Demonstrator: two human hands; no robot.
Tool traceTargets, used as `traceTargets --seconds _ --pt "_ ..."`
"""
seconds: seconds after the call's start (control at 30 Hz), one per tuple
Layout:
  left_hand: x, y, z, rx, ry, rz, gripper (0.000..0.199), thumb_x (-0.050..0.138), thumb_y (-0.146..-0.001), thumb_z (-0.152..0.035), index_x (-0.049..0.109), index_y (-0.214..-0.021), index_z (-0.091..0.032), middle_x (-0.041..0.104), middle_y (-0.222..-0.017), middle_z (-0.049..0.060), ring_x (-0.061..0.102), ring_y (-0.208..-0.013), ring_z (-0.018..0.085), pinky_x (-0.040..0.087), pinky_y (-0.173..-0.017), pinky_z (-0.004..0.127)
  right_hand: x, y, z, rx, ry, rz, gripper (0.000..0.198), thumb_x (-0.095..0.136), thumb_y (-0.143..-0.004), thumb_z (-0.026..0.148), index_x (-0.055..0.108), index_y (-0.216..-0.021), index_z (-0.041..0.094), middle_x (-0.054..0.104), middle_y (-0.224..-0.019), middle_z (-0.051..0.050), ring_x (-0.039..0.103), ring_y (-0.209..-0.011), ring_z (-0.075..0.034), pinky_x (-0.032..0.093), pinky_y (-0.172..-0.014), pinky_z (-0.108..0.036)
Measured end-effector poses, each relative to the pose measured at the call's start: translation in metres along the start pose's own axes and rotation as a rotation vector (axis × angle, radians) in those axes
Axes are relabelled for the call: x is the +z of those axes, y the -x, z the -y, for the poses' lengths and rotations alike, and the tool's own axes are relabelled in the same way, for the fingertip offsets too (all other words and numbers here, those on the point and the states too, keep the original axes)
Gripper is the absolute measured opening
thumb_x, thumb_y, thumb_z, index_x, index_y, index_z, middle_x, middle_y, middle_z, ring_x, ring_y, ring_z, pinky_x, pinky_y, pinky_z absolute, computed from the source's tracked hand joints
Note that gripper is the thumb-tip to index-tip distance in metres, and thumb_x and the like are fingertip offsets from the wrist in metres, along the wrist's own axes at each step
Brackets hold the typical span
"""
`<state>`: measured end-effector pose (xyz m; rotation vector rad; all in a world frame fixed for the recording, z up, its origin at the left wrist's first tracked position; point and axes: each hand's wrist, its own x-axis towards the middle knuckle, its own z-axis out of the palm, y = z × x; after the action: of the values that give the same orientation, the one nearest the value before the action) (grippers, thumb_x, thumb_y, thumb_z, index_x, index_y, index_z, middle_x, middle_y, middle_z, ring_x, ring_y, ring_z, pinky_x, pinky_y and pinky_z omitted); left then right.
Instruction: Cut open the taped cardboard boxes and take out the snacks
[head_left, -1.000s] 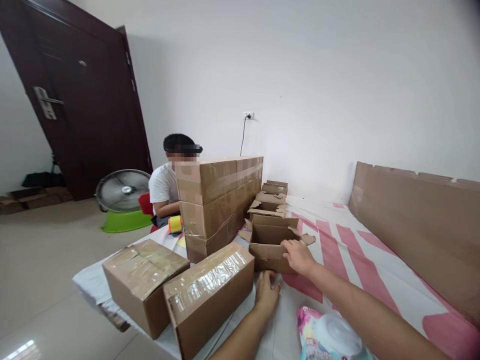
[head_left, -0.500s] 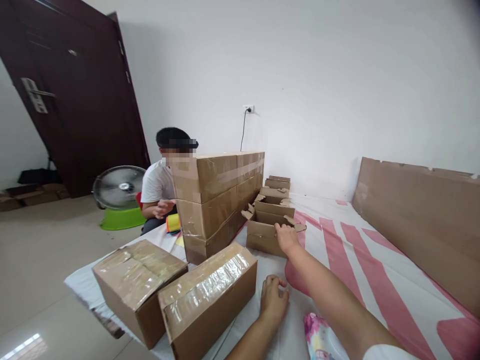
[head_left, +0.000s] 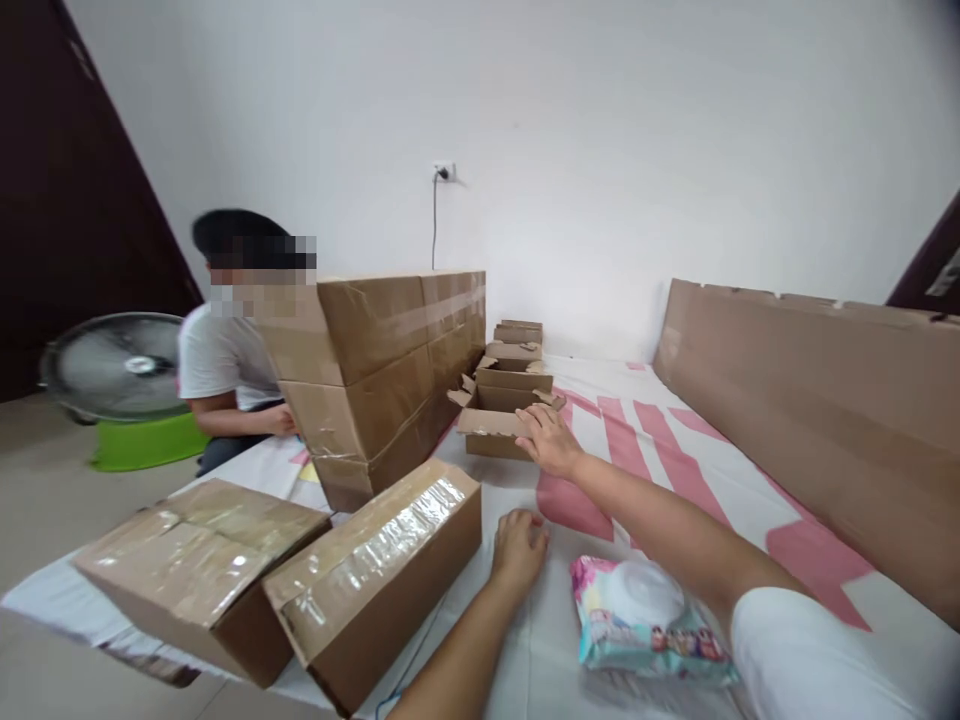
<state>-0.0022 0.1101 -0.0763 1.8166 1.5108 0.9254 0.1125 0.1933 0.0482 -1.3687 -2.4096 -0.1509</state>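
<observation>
My right hand (head_left: 549, 440) reaches forward with its fingers spread, touching the near flap and right corner of an open cardboard box (head_left: 495, 443). That flap slopes outward toward me, and torn-edged flaps stick out at the box's sides. My left hand (head_left: 519, 548) rests on the white and pink sheet (head_left: 551, 625), fingers loosely bent and apart, with nothing visible in it. It is nearest to a long taped carton (head_left: 409, 545) on its left. Several more open cardboard boxes (head_left: 517, 350) stand in a row behind the one I touch.
Taped cartons (head_left: 386, 405) form a stacked wall left of the open boxes. Another taped carton (head_left: 202, 555) stands at front left. A wet-wipes pack (head_left: 649, 615) lies below my right forearm. A cardboard panel (head_left: 810, 400) stands right. A person (head_left: 232, 360) sits beyond the stack, near a fan (head_left: 124, 365).
My view has turned right and closer. My right hand has gone from gripping the box's near edge to lying spread on its flap, now tilted outward. The other person's hand has lowered.
</observation>
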Motion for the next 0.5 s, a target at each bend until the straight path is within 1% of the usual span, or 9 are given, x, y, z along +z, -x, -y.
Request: traceTargets --seconds 0.07,0.1,0.17,0.2,0.27,0.33,0.37,0.47,0.5 --pt "-0.006 0.005 -0.006 0.068 0.069 0.109 0.028 0.059 -0.082 -0.025 0.063 -0.108 -0.017 0.059 -0.116 0.012 0.05 -0.116 0.028 0.037 -0.102 0.04 -0.018 0.041 -0.003 -0.067 -0.063 0.038 0.037 0.04 -0.098 0.036 0.053 -0.129 0.019 0.056 -0.132 -0.01 0.044 -0.126 -0.023 0.031 -0.108 -0.04" --pt "-0.009 0.01 -0.011 0.109 0.109 0.175 0.039 0.066 -0.078 -0.03 0.061 -0.115 -0.019 0.06 -0.12 0.011 0.051 -0.117 0.027 0.039 -0.101 0.038 -0.027 0.064 -0.006 -0.091 -0.092 0.062 0.032 0.039 -0.099 0.034 0.058 -0.121 0.021 0.063 -0.122 -0.008 0.052 -0.118 -0.021 0.035 -0.104 -0.038" --pt "-0.01 0.025 -0.023 0.223 0.178 0.336 0.075 0.082 -0.062 -0.038 0.053 -0.129 -0.023 0.055 -0.132 0.01 0.05 -0.122 0.028 0.041 -0.101 0.037 -0.043 0.115 -0.016 -0.117 -0.137 0.098 0.029 0.043 -0.097 0.035 0.062 -0.114 0.022 0.068 -0.109 -0.006 0.058 -0.106 -0.02 0.041 -0.098 -0.035" --pt "-0.009 0.035 -0.03 0.294 0.187 0.416 0.093 0.087 -0.052 -0.04 0.048 -0.135 -0.025 0.049 -0.14 0.011 0.046 -0.127 0.031 0.04 -0.104 0.039 -0.048 0.141 -0.023 -0.113 -0.167 0.102 0.031 0.044 -0.095 0.039 0.06 -0.116 0.021 0.067 -0.112 -0.007 0.058 -0.108 -0.02 0.042 -0.098 -0.034" --pt "-0.003 0.052 -0.043 0.418 0.119 0.51 0.111 0.091 -0.041 -0.042 0.043 -0.14 -0.03 0.036 -0.151 0.012 0.033 -0.135 0.037 0.031 -0.11 0.048 -0.052 0.19 -0.038 0.049 -0.336 0.107 0.037 0.043 -0.094 0.046 0.058 -0.119 0.022 0.063 -0.12 -0.009 0.056 -0.114 -0.023 0.044 -0.098 -0.036" --pt "0.005 0.062 -0.054 0.473 -0.013 0.51 0.107 0.089 -0.044 -0.043 0.043 -0.14 -0.033 0.034 -0.15 0.012 0.03 -0.135 0.04 0.028 -0.11 0.054 -0.048 0.231 -0.051 0.28 -0.426 0.153 0.048 0.041 -0.092 0.053 0.052 -0.129 0.023 0.056 -0.131 -0.012 0.052 -0.121 -0.027 0.043 -0.1 -0.041" --pt "0.007 0.063 -0.058 0.473 -0.067 0.495 0.101 0.088 -0.047 -0.042 0.045 -0.138 -0.035 0.039 -0.146 0.011 0.033 -0.132 0.039 0.03 -0.108 0.054 -0.044 0.247 -0.055 0.329 -0.463 0.2 0.058 0.046 -0.088 0.057 0.047 -0.134 0.022 0.051 -0.136 -0.014 0.049 -0.126 -0.029 0.042 -0.102 -0.043" --pt "0.005 0.056 -0.062 0.486 -0.119 0.494 0.091 0.085 -0.052 -0.036 0.047 -0.135 -0.038 0.048 -0.136 0.008 0.043 -0.122 0.035 0.037 -0.103 0.048 -0.031 0.275 -0.056 0.312 -0.538 0.34 0.098 0.073 -0.067 0.055 0.028 -0.148 0.023 0.037 -0.149 -0.014 0.038 -0.134 -0.033 0.036 -0.109 -0.043" --pt "0.003 0.052 -0.061 0.497 -0.117 0.493 0.09 0.084 -0.053 -0.035 0.048 -0.135 -0.04 0.048 -0.136 0.007 0.044 -0.121 0.034 0.037 -0.103 0.047 -0.027 0.277 -0.053 0.312 -0.52 0.355 0.105 0.077 -0.063 0.051 0.024 -0.15 0.024 0.034 -0.15 -0.014 0.036 -0.136 -0.033 0.033 -0.11 -0.043"
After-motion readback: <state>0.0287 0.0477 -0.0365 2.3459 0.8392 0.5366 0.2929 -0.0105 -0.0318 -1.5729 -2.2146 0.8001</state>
